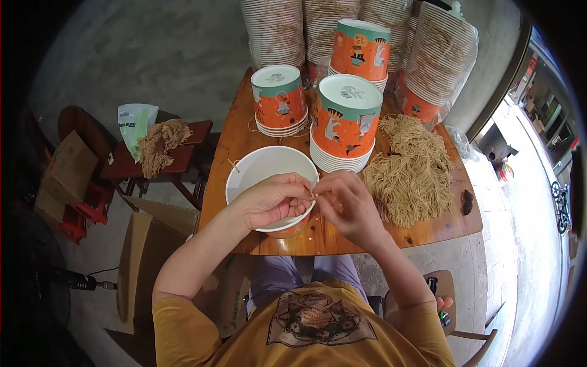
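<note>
A white paper bucket (260, 164) stands upright and open at the table's front, its outside orange where it shows. A short loop of tan cord (233, 165) sticks out at its left rim. At the right rim my left hand (275, 199) pinches a thin tan cord, its palm turned partly up over the bucket. Fingertip to fingertip with it, my right hand (347, 202) pinches the same cord just outside the rim. The fingers hide most of that cord. Right of my right hand lies a big heap of loose tan cords (409, 177).
Upside-down orange and green buckets (345, 122) stand stacked behind my hands, with a shorter stack (279, 101) to the left. Tall bagged bucket stacks (437, 55) line the back. A red bench (199, 131) with more cords (162, 147) and an open cardboard box (137, 263) are at left.
</note>
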### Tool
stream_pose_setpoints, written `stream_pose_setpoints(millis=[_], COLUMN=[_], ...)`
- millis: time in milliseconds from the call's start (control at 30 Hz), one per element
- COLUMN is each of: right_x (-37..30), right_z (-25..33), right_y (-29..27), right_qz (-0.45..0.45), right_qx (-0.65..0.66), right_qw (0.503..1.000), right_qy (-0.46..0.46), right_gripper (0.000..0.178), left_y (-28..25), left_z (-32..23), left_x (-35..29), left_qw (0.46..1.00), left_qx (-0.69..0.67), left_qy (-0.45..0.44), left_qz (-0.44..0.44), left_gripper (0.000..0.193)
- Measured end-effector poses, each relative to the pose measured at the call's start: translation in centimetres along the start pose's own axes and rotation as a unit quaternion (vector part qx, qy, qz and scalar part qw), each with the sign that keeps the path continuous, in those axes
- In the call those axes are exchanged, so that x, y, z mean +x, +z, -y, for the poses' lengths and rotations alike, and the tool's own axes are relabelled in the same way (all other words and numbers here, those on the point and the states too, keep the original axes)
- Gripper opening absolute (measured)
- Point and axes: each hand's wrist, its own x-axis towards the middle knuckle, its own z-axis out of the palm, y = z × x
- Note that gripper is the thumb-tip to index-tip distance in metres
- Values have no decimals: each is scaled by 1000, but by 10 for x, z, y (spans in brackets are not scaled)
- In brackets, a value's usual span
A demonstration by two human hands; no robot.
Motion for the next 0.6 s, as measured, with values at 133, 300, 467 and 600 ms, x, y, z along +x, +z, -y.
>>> stream_pose_setpoints(millis=[133, 300, 467, 600], right_x=[-8, -9, -8, -13], right_z=[10, 6, -2, -20], right_y=[6, 13, 3, -10], right_qz=[-41, -64, 29, 51], right_qx=[-75, -148, 179, 384], right_qw=[996, 986, 953, 843], right_qy=[-6, -31, 244, 373], right_gripper=[22, 21, 7, 13], left_y=[5, 6, 9, 16], left_z=[0, 2, 5, 4], left_x=[0, 3, 2, 3], left_qw=[1000, 1000, 999, 998], left_qx=[-15, 0, 42, 45], left_qy=[-1, 7, 19, 27], left_qz=[-22, -11, -27, -32], left_gripper=[9, 11, 10, 9])
